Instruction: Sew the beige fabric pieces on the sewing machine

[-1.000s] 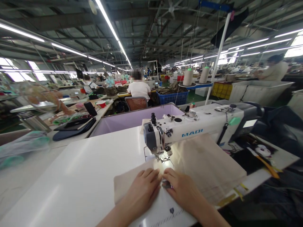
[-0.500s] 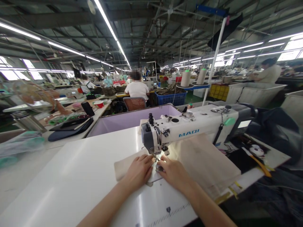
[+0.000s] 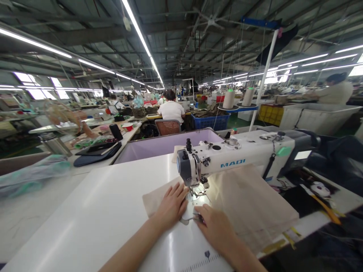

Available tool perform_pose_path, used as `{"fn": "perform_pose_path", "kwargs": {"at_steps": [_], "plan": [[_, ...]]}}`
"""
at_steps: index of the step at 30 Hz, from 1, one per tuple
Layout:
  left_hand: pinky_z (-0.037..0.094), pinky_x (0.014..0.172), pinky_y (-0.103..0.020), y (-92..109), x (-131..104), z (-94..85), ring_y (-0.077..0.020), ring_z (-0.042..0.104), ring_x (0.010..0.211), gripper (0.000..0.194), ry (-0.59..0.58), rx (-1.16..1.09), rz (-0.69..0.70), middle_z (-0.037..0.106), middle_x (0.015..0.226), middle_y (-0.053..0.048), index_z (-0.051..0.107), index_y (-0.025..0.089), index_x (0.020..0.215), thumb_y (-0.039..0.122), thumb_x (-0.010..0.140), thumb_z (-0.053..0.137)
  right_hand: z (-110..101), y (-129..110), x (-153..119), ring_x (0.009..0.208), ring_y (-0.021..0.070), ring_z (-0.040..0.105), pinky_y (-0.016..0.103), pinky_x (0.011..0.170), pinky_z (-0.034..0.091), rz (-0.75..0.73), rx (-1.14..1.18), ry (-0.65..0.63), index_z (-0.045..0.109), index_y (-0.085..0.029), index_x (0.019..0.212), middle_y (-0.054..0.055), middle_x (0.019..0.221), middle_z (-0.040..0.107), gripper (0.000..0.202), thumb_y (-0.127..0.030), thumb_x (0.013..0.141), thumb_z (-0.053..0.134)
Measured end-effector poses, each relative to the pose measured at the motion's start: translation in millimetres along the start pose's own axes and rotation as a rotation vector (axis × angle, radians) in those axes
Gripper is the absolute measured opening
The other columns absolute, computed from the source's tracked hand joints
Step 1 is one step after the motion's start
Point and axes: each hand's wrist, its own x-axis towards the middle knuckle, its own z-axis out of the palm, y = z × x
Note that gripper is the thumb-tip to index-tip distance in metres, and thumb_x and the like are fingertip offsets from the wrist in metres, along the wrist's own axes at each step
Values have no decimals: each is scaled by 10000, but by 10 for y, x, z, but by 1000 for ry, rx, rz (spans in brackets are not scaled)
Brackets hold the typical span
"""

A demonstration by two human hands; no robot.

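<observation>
My left hand [image 3: 172,202] lies flat, fingers stretched out, on a beige fabric piece [image 3: 151,198] left of the needle area. My right hand [image 3: 215,223] is closed round a small dark metal tool, which looks like thread snips [image 3: 199,217], just in front of the presser foot [image 3: 198,192]. The sewing machine [image 3: 227,153] stands over the fabric, its lamp lighting the needle plate. More beige fabric [image 3: 252,196] spreads under the machine arm to the right. My fingers hide most of the snips.
A white table [image 3: 113,204] extends left. Behind the machine is a lilac-lined bin [image 3: 147,151]. Thread cones [image 3: 228,99] stand on a blue-edged holder by a white pole [image 3: 263,79]. A phone [image 3: 115,131] and metal flask [image 3: 53,143] sit on the left table. A co-worker [image 3: 171,109] sits ahead.
My right hand has drawn back from the needle toward me with the snips. My left hand stays on the fabric. The whole view has shifted slightly.
</observation>
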Motion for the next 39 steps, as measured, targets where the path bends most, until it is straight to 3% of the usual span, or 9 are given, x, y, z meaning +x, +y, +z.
{"fn": "perform_pose_path", "kwargs": {"at_steps": [4,8,14,20,25,28,33,36,39], "plan": [[390,1123,-570,91,-87,-47,-334,430,1397,450,-33,14,-60,503,1497,-129,499,192,1436,253,990,498,36,16,-58,943,242,716,279,743,473,26,-3,-30,694,-257,1105,42,1038,752,275,-138,908,544],[476,1050,-530,216,-269,-243,-317,525,1305,401,-63,-21,-72,563,1451,-81,554,232,1386,253,995,464,59,33,-96,987,246,711,293,795,490,34,18,-24,694,-250,1130,47,1077,752,313,-108,898,539],[488,1035,-411,128,-338,-480,-234,570,1214,447,-139,-99,-4,635,1358,-4,651,291,1248,62,916,459,83,87,-87,962,262,719,327,795,519,22,66,1,700,-233,1124,54,1073,755,321,-108,882,530],[572,739,-424,203,-328,-558,-303,665,944,276,-311,194,-492,649,1096,-183,662,101,1060,172,985,407,134,161,-180,882,213,707,289,751,524,-109,152,151,630,-197,1262,75,1023,711,398,-125,911,456],[558,708,-408,290,-379,-626,-297,683,863,263,-362,231,-573,652,952,-164,657,78,1008,130,967,402,133,80,-275,797,197,674,273,670,498,-190,48,60,654,-259,1207,51,1042,658,347,-177,893,534],[547,763,-441,386,-364,-615,-320,662,940,245,-370,237,-519,660,979,-157,662,100,1008,81,937,429,105,37,-286,807,197,667,270,662,486,-157,-6,1,672,-260,1129,42,1057,645,313,-155,865,540],[437,1063,-417,582,-319,-322,-268,508,1285,357,-167,26,57,593,1351,-94,562,196,1306,118,960,513,28,48,-248,879,185,671,269,737,488,-173,12,-29,664,-258,1119,35,1189,625,372,-101,811,527],[400,1104,-439,597,-290,-163,-276,479,1323,415,-64,-21,89,552,1428,-101,491,193,1404,225,991,508,0,74,-202,939,193,668,269,767,482,-163,30,-24,657,-237,1094,25,1180,641,391,-55,781,509],[398,1097,-450,559,-245,-151,-287,486,1309,457,-58,-42,43,540,1442,-106,484,184,1416,252,965,521,5,90,-142,902,186,667,259,729,466,-143,38,-14,654,-227,1028,16,1111,660,325,-52,797,506]]}}
